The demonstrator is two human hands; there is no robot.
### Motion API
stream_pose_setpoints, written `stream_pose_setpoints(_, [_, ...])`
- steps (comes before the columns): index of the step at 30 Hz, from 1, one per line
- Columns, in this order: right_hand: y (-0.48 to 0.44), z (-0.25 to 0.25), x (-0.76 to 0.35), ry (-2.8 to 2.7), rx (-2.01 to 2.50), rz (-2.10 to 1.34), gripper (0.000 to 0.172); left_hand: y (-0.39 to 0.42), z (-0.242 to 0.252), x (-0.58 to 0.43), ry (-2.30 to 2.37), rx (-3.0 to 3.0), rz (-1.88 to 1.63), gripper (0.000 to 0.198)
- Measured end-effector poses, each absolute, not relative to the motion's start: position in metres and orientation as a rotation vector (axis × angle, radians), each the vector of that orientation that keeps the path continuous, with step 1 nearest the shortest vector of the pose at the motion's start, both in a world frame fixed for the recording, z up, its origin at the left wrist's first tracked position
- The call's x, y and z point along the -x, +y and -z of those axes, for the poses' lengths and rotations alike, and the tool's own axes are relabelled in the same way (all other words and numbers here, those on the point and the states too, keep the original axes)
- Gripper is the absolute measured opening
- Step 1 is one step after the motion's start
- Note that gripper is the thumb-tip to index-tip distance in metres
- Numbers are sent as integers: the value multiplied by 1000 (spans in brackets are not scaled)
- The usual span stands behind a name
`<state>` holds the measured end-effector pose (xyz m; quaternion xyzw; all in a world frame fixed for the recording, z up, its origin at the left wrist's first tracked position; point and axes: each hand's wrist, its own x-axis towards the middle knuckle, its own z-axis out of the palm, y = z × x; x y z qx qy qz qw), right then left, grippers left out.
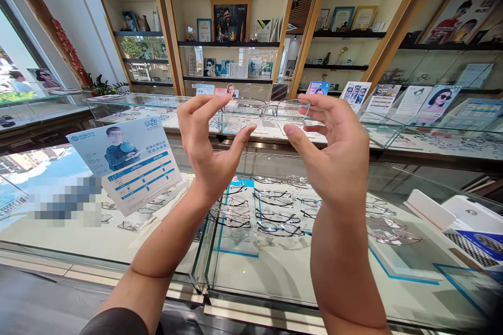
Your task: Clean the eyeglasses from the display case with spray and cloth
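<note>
I hold a pair of thin-rimmed glasses (267, 111) up in front of me, above a glass display counter (220, 277). My left hand (210, 141) pinches the left end of the frame between thumb and fingers. My right hand (334, 149) pinches the right end the same way. The clear lenses face me and the frame sits level between the two hands. Under the counter glass, rows of other glasses (275, 214) lie directly below my wrists.
A tilted leaflet stand (129, 165) stands on the counter at the left. White boxes (467, 225) sit at the right. A second glass counter (412, 136) with brochures runs behind, and wooden wall shelves (230, 36) hold pictures and frames.
</note>
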<state>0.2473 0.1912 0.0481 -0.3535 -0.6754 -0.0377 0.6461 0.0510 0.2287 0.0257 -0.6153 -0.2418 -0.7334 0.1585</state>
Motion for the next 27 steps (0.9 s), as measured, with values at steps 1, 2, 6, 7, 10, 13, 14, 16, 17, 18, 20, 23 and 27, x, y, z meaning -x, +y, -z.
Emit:
stream_pose_setpoints(1, [190,-48,-247,-1527,799,95,39,229,-27,-50,-684,1742,2094,47])
stream_pose_setpoints(2, [189,-49,-246,-1517,794,109,39,230,-28,-50,-680,1740,2095,47])
stream_pose_setpoints(6, [187,-48,-244,-1501,789,174,39,238,-29,-45,-694,1847,2127,52])
stream_pose_setpoints(7, [186,-47,-244,-1502,789,186,39,240,-28,-44,-700,1877,2134,53])
stream_pose_setpoints(10, [184,-48,-243,-1491,785,242,38,247,-25,-42,-708,1932,2139,57])
stream_pose_setpoints(13, [182,-49,-240,-1471,775,327,38,252,-23,-42,-696,1955,2152,60])
stream_pose_setpoints(14, [181,-49,-240,-1472,777,352,37,253,-22,-42,-696,1966,2159,60])
stream_pose_setpoints(16, [181,-50,-239,-1487,782,393,37,256,-21,-42,-702,1992,2181,61])
stream_pose_setpoints(17, [181,-49,-239,-1498,786,410,37,257,-21,-42,-705,2008,2198,61])
stream_pose_setpoints(18, [181,-49,-239,-1507,789,425,38,258,-20,-42,-705,2022,2217,60])
stream_pose_setpoints(20, [182,-48,-239,-1516,791,450,40,260,-20,-42,-693,2037,2248,60])
stream_pose_setpoints(23, [183,-46,-239,-1521,796,460,40,263,-19,-43,-667,2037,2250,63])
stream_pose_setpoints(27, [184,-46,-238,-1532,778,449,40,264,-19,-44,-642,1997,2246,67])
